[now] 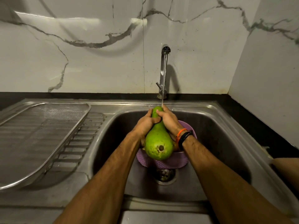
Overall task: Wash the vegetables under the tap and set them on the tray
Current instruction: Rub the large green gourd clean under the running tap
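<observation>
A large green bottle gourd (159,143) is held over the sink basin, narrow end away from me and up under the running tap (165,50). My left hand (146,122) grips its neck from the left. My right hand (169,119) grips the neck from the right, near the tip where the water stream lands. The gourd's round bottom end faces me. Below it a purple plastic basket (161,162) sits in the sink, with other vegetables mostly hidden behind the gourd. A steel mesh tray (48,120) lies on the drainboard at the left.
The steel sink (226,143) has its drain (165,174) just in front of the basket. A marble wall stands behind the tap and on the right. A black counter runs along the right side.
</observation>
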### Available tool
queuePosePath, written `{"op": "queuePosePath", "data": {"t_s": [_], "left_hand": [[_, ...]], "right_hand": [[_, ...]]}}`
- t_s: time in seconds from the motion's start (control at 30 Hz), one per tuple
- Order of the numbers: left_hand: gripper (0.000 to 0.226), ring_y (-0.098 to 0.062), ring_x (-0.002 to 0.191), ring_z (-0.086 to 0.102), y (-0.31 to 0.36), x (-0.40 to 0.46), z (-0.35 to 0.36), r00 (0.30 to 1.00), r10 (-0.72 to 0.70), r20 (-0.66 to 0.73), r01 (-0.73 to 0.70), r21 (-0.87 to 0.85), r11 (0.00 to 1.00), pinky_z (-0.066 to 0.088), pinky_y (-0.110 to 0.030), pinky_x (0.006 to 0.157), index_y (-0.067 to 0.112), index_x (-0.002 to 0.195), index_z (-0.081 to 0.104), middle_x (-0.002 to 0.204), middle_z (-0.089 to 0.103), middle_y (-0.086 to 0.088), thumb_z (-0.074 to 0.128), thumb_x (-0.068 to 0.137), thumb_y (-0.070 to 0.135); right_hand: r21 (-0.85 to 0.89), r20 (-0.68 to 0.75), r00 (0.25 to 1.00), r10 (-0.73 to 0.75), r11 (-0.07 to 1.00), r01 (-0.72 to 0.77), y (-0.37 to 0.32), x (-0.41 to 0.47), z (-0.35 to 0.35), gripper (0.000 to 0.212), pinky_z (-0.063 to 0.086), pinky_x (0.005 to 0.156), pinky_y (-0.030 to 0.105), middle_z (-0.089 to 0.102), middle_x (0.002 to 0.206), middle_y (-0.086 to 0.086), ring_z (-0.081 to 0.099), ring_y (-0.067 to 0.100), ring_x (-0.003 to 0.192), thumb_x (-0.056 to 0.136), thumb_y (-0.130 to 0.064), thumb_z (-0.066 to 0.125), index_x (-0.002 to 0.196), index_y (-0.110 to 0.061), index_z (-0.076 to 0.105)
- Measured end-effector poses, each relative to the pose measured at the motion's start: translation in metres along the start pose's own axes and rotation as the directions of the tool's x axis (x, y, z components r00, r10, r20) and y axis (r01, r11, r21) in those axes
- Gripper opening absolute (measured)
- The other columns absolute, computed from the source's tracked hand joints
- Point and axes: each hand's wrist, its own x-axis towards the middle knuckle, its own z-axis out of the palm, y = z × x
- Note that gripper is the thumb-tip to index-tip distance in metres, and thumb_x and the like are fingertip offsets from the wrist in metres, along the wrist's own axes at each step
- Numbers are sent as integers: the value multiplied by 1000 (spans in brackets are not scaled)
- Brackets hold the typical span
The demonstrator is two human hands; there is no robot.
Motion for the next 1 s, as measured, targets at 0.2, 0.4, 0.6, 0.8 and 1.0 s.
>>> {"op": "queuePosePath", "data": {"t_s": [0.2,0.4,0.6,0.8,1.0], "left_hand": [[56,-26,107,61,-4,0,1,1000,-1,-7,1,-14,1000,53,-45,92,31,143,47,126,63,-11,46,95,1],[33,-35,105,63,-7,9,-4,988,-91,-122,52,-287,957,52,-47,92,11,126,63,126,62,-20,49,97,22],[42,-26,72,71,-11,2,10,991,-131,10,124,-394,910,53,-40,75,6,102,67,80,74,-14,40,103,39],[49,-35,118,61,-15,12,7,992,-61,-108,11,-414,910,48,-56,99,30,151,36,137,58,-14,46,103,24],[50,-30,117,61,-17,12,5,991,-28,-128,-16,-333,943,49,-51,100,30,151,36,140,56,-9,45,103,20]], "right_hand": [[127,-47,998,35,992,-29,3,4,-3,63,52,96,38,55,134,7,59,24,113,90,-18,67,146,-15,39],[291,-140,989,40,957,2,-8,15,-9,51,44,103,30,52,141,11,52,25,127,95,-17,59,143,-4,45],[91,-148,989,-9,996,23,-8,12,-7,50,26,113,24,38,153,10,36,20,141,102,-20,48,147,-2,37],[-225,41,999,-29,974,37,-7,11,-5,57,15,114,20,18,161,7,21,19,147,105,-24,40,155,-9,16],[-250,88,996,-2,968,24,-6,11,3,65,17,121,34,16,162,11,20,23,148,103,-34,42,156,-11,11]]}}
